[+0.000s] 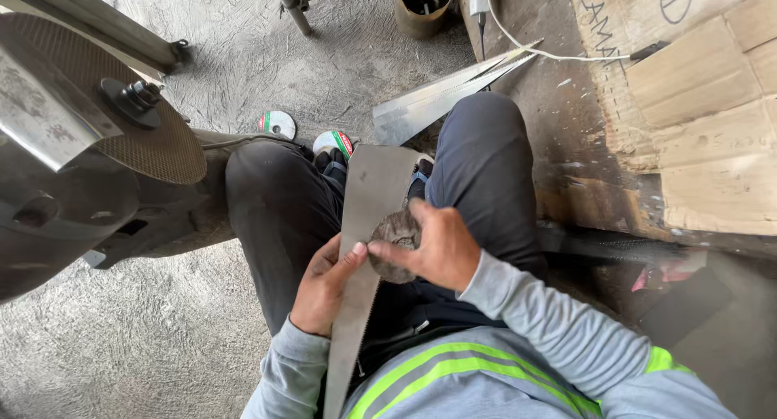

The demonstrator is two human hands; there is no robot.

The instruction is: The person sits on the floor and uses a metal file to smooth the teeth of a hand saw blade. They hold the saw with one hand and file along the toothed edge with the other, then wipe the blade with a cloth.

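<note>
While the left hand [324,285] grips the saw blade [366,225] on the lap, right hand [437,245] fingers pinch a worn disc [394,243] against it.

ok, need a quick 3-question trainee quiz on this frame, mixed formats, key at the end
1. True or false: the long metal blade lies across the person's lap.
2. Which hand presses the round worn disc onto the blade? A) left hand B) right hand C) neither
3. Fill in: the large mesh-patterned cut-off wheel is mounted on a machine to the person's ____ side.

Key
1. True.
2. B. The right hand covers the disc; the left thumb touches its edge while that hand grips the blade.
3. Left.
</note>
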